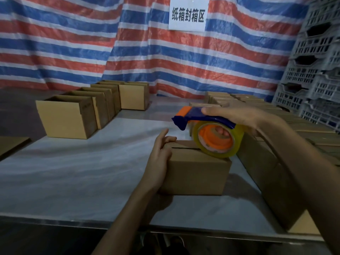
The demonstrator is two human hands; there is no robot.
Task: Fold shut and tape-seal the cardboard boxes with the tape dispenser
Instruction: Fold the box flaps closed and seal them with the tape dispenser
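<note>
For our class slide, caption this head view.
Left hand steadies a folded box while the right hand holds the tape dispenser at its seam.

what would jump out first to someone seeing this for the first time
The bright orange and blue tape dispenser right of centre catches the eye first, gripped by the right hand, its clear roll down at the top seam of a folded-shut cardboard box. The left hand steadies that box's left edge with straight fingers. Behind, a red, white and blue striped tarp fills the background, a white sign near its top.
</note>
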